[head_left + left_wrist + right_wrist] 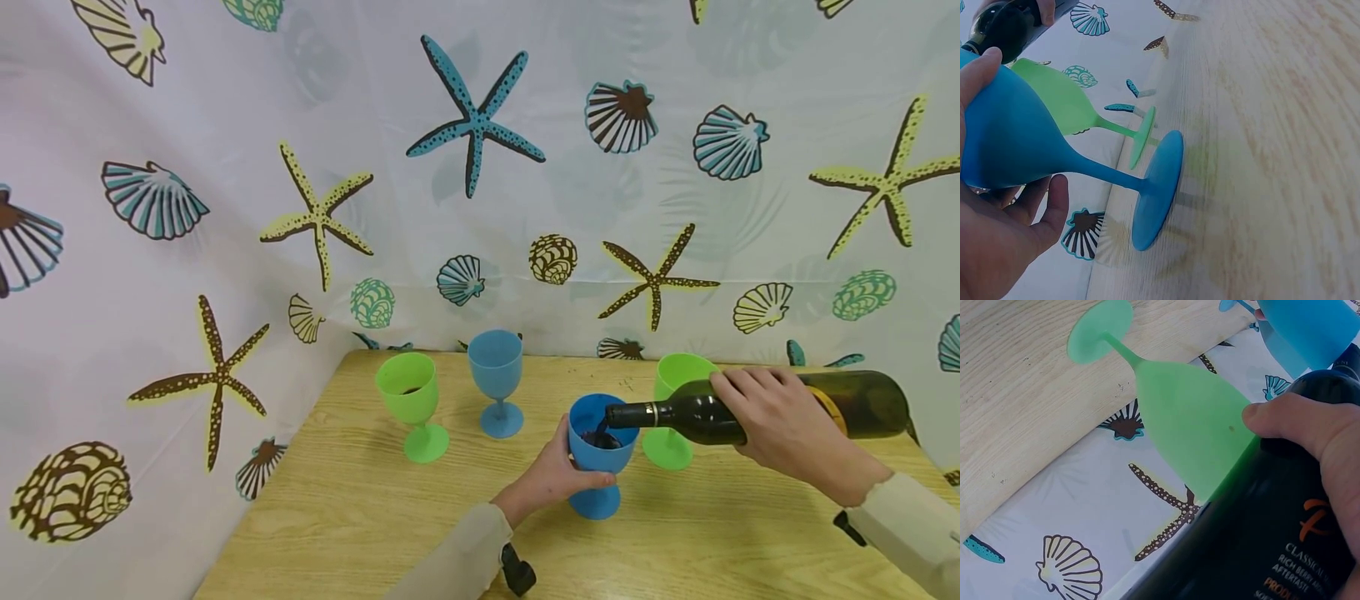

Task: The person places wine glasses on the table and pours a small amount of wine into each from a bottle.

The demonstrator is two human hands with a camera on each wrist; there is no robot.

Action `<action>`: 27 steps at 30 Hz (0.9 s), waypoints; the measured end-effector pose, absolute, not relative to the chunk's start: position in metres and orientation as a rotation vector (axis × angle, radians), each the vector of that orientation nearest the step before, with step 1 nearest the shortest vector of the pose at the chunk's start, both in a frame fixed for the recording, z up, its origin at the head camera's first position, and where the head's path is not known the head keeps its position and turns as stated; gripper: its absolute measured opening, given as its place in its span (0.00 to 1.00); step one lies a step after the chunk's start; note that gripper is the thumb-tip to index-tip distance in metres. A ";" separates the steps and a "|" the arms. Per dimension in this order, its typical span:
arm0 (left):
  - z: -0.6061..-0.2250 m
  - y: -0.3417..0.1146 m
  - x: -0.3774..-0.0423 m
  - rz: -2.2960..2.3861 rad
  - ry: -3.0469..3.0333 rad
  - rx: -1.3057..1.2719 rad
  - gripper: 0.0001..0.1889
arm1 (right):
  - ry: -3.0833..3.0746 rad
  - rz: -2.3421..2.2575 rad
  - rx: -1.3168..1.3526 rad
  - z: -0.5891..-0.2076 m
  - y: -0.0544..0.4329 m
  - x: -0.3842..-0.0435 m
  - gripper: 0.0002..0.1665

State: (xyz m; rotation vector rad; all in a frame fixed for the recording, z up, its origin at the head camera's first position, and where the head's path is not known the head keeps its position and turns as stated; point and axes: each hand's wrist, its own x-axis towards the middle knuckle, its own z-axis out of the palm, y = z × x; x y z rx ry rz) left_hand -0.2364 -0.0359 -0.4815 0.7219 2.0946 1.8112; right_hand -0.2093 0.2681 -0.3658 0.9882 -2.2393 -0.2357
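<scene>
My left hand [551, 477] holds a blue goblet [600, 460] round its bowl, thumb across the front; the goblet is roughly upright at the table. With my right hand [787, 421] I grip a dark green wine bottle [701, 414] by its body, tipped nearly level. Its mouth lies over the goblet's rim, and dark liquid runs into the bowl, where some has pooled. Behind the bottle stands a green goblet [667, 450], partly hidden. The right wrist view shows pale lettering on the bottle [1229, 550] and the green goblet [1191, 419] close beside it.
At the left of the wooden table [337, 517] stand another green goblet [408, 408], with something dark inside, and a second blue goblet [497, 379]. A white curtain [390, 208] printed with starfish and shells hangs along the back and left side.
</scene>
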 end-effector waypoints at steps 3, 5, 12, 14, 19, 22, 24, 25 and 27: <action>-0.481 -0.036 -0.236 1.813 2.091 0.722 0.48 | -2.237 -0.232 0.991 -0.366 0.269 -0.210 0.58; -0.481 -0.036 -0.236 1.809 2.091 0.717 0.48 | -2.237 -0.230 0.990 -0.366 0.269 -0.210 0.58; -0.480 -0.036 -0.236 1.798 2.115 0.709 0.48 | -2.245 -0.234 0.991 -0.366 0.269 -0.209 0.59; -0.480 -0.036 -0.235 1.798 2.120 0.708 0.48 | -2.241 -0.233 0.994 -0.366 0.269 -0.209 0.59; -0.479 -0.035 -0.235 1.808 2.112 0.715 0.48 | -2.230 -0.229 1.002 -0.364 0.269 -0.209 0.59; -0.478 -0.035 -0.235 1.809 2.111 0.722 0.47 | -2.232 -0.226 1.006 -0.364 0.270 -0.208 0.59; -0.478 -0.036 -0.235 1.804 2.115 0.720 0.48 | -2.233 -0.225 1.008 -0.363 0.270 -0.208 0.59; -0.478 -0.036 -0.235 1.803 2.114 0.720 0.48 | -2.235 -0.224 1.008 -0.363 0.270 -0.208 0.58; -0.479 -0.036 -0.235 1.799 2.118 0.713 0.48 | -2.236 -0.224 1.008 -0.363 0.270 -0.208 0.58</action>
